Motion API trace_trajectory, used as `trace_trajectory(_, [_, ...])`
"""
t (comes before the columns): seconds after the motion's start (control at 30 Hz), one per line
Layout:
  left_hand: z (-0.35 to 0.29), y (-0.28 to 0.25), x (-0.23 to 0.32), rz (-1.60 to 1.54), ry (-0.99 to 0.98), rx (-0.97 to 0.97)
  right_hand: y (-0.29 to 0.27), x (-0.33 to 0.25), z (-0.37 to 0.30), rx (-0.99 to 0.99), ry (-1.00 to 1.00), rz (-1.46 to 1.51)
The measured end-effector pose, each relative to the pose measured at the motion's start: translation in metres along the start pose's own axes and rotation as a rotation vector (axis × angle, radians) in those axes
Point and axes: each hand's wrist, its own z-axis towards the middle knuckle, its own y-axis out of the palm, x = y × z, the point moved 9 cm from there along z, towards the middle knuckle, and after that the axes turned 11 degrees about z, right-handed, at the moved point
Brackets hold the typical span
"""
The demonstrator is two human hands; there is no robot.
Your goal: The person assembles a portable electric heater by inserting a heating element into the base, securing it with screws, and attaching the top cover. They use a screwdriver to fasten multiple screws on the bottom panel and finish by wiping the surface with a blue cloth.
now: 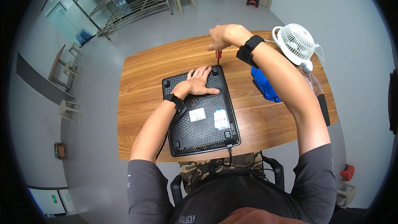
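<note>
A flat black appliance (186,130), which looks like an induction cooktop, lies underside up on the wooden table (143,79). Its vent grille, corner feet and two labels show. My left hand (196,85) rests on its far half, palm down with fingers spread, partly covering the round vent. Above the far right corner, my right hand (226,36) is closed around the red handle of a screwdriver (218,54). The screwdriver stands upright, its shaft reaching down to the appliance's far right corner; the tip is too small to make out.
A white fan (296,43) stands at the table's far right, with a blue cloth (265,85) left of it. A black cord (230,157) hangs over the near edge. Beyond the table are a metal rack (124,14) and several stools.
</note>
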Motion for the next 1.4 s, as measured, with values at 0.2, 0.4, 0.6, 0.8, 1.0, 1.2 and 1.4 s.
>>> trace_trajectory(0.2, [0.001, 0.0, 0.001, 0.012, 0.01, 0.026, 0.006, 0.005, 0.003, -0.078, -0.052, 0.038])
trace_trajectory(0.4, [0.001, 0.004, 0.0, 0.005, 0.011, 0.026, 0.001, 0.008, -0.001, 0.013, -0.018, -0.013])
trace_trajectory(0.6, [0.002, 0.003, -0.002, 0.013, 0.003, 0.015, 0.002, 0.005, 0.004, 0.039, -0.025, -0.064])
trace_trajectory(0.8, [0.004, 0.004, -0.002, 0.018, 0.008, 0.018, 0.005, 0.008, 0.002, -0.034, -0.038, 0.019])
trace_trajectory(1.0, [0.003, 0.004, -0.001, 0.009, 0.011, 0.013, 0.002, 0.003, 0.004, 0.021, -0.106, -0.054])
trace_trajectory(1.2, [0.001, 0.003, -0.002, 0.028, -0.004, -0.008, -0.002, -0.003, 0.0, 0.035, -0.015, -0.077])
trace_trajectory(1.4, [0.002, -0.001, -0.001, 0.019, 0.004, 0.007, 0.002, 0.006, 0.002, -0.043, -0.059, -0.035])
